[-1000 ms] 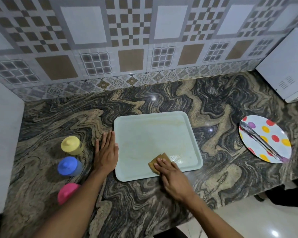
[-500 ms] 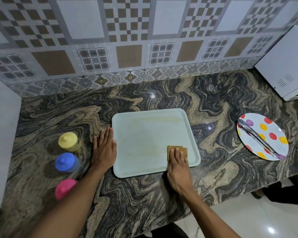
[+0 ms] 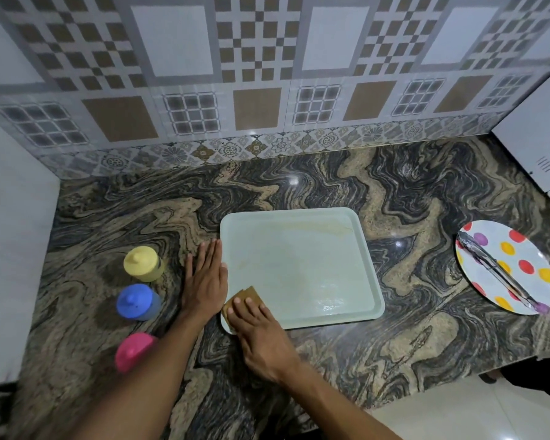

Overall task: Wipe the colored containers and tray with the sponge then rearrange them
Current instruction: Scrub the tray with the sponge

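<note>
Sponge (image 3: pixel 245 295) lies in the near-left corner of the tray (image 3: pixel 299 258), under the fingers of our right hand (image 3: pixel 261 339). These fingers lie roughly straight and press down on it; they are not curled round it. Our left hand (image 3: pixel 205 281) rests flat on the tabletop (image 3: pixel 315 360), fingers straight and together, its thumb side touching the tray's left rim just beside the sponge. Neither of the hands grips anything.

Left of the left hand we log three containers in a column, apart from the tray: yellow container (image 3: pixel 142 263) farthest, blue container (image 3: pixel 137 301) in the middle, and pink container (image 3: pixel 134 350) nearest us, just beside the left forearm.

Edges: the tray's near rim lies close to the tabletop's front edge. Open tray surface runs right and toward the wall, with a wet sheen near the near-right corner. Open tabletop separates the tray from a spotted plate (image 3: pixel 527 249) at the right, which carries metal tongs (image 3: pixel 496 271).

Pose: both forearms enter from the bottom edge, the right angling up-left and the left angling up-right, so they converge at the tray's near-left corner.
</note>
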